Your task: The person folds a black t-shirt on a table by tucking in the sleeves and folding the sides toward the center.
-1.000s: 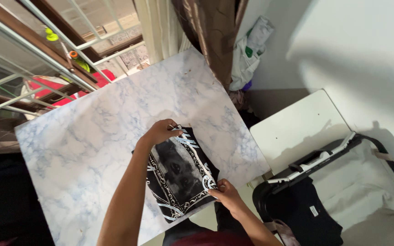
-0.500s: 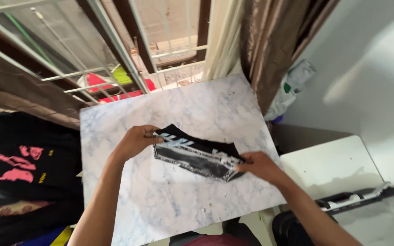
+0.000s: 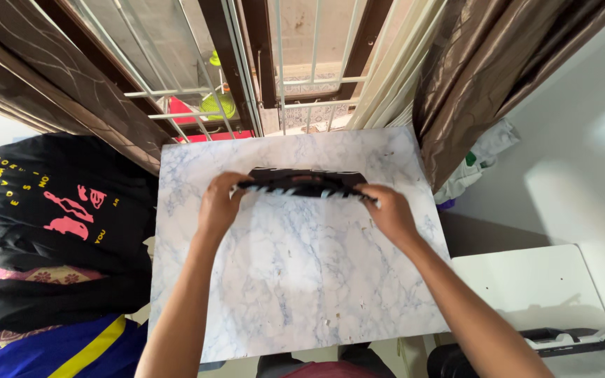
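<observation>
Folded black printed garment point(image 3: 306, 183) was held edge-on over the far half of the marble-patterned table point(image 3: 295, 280). Left hand point(image 3: 218, 206) pinched its left end, right hand point(image 3: 390, 210) gripped the right end, both closed on fabric. Pile of black printed shirts point(image 3: 43, 210) lay left of table; brown curtain point(image 3: 470, 77) hung at right.
</observation>
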